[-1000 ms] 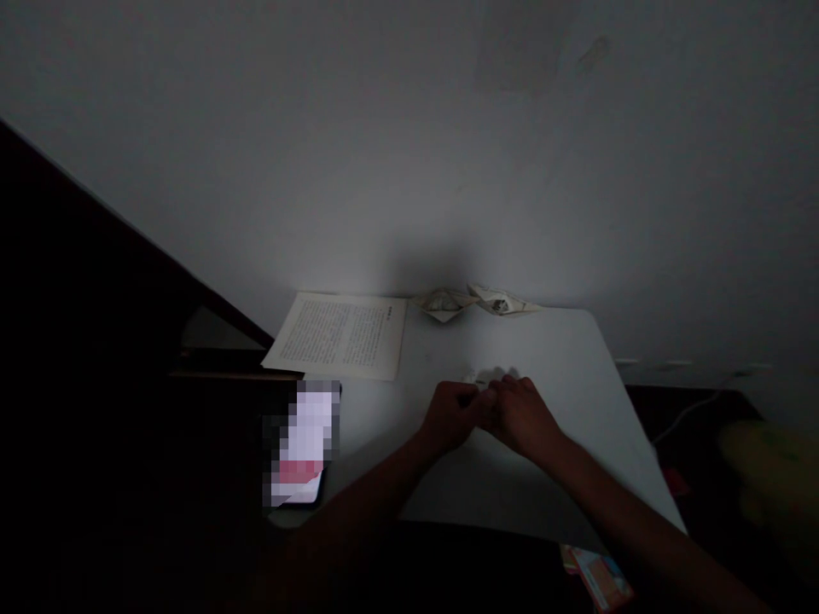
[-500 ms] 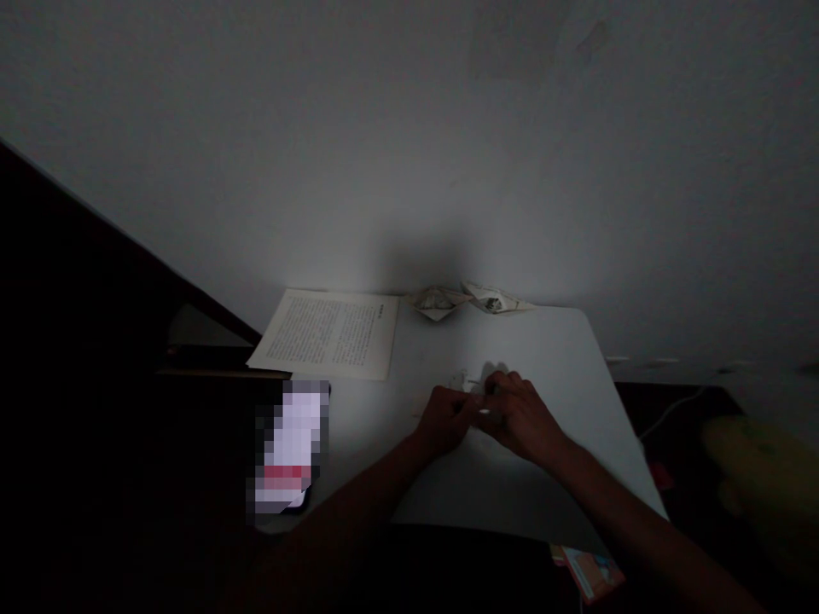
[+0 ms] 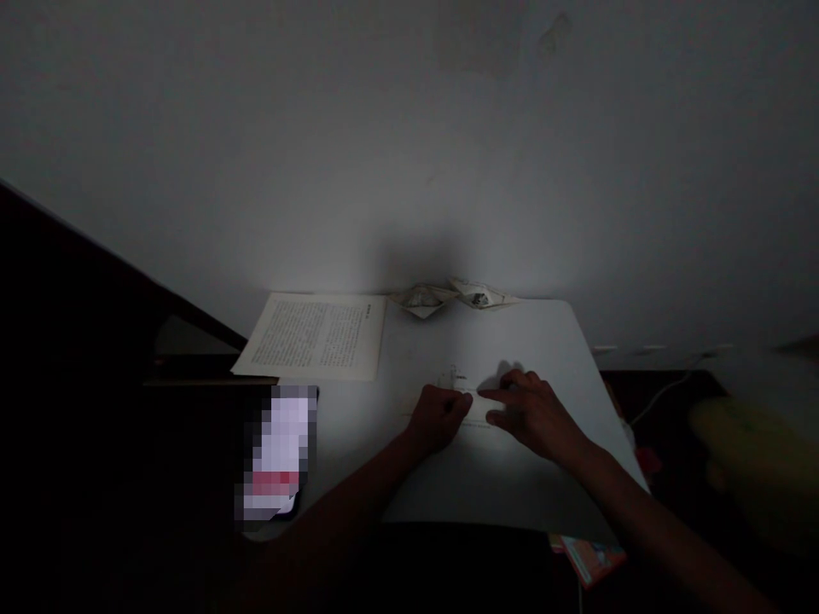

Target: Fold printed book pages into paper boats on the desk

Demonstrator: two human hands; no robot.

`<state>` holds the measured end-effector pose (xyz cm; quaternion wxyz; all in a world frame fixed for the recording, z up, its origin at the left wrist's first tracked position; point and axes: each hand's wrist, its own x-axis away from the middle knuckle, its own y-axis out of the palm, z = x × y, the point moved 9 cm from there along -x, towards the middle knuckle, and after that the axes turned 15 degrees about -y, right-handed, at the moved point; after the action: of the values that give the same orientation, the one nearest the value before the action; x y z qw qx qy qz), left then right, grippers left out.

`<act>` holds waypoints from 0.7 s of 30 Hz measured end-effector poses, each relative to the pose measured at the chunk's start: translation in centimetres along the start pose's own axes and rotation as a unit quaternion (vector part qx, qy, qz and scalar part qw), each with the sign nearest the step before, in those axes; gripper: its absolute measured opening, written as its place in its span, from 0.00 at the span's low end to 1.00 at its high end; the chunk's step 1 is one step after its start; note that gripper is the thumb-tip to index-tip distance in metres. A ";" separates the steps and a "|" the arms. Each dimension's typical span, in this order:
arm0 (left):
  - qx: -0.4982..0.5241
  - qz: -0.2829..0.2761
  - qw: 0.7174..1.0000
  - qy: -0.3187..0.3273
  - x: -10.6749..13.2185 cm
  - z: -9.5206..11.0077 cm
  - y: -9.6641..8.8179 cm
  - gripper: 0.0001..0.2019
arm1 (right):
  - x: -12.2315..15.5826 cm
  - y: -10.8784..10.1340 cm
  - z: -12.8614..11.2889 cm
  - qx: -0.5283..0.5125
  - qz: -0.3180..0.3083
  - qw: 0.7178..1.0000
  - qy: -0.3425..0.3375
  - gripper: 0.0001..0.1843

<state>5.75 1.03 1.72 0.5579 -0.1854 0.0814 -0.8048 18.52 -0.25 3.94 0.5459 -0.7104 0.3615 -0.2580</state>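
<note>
A small folded piece of printed paper (image 3: 477, 411) lies on the white tabletop between my hands. My left hand (image 3: 440, 418) is closed at its left edge, the thumb and curled fingers pinching it. From the right, my right hand (image 3: 531, 411) rests with thumb and index finger spread apart, the index fingertip on the paper near my left thumb. How the paper is folded is hard to make out in the dim light. Behind it, against the wall, stand two folded paper boats (image 3: 422, 300), one beside the other.
Printed sheets (image 3: 313, 337) lie at the back left of the white table (image 3: 543, 333). A phone with a lit, pixelated screen (image 3: 281, 452) is at the left edge. Below the front right edge is a colourful booklet (image 3: 592, 558). A white cable (image 3: 659, 405) runs at the right.
My right thumb and index finger have spread apart, and the paper now lies flatter with more of it showing. The view has shifted slightly.
</note>
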 end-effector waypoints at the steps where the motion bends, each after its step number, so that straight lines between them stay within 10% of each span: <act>1: -0.002 0.000 1.000 0.001 0.0 0.0 0.0 0.22 | 0.2 0.0 0.3 0.000 -0.001 1.000 0.009 0.21; 21: 0.132 0.005 0.991 -0.023 -0.3 -1.1 -0.6 0.26 | 3.0 1.2 4.8 -0.069 0.062 0.993 0.074 0.27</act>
<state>4.93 1.44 0.85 0.5829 -0.1284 -0.0373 -0.8015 23.69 -0.01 1.37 0.4826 -0.7015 0.4609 -0.2501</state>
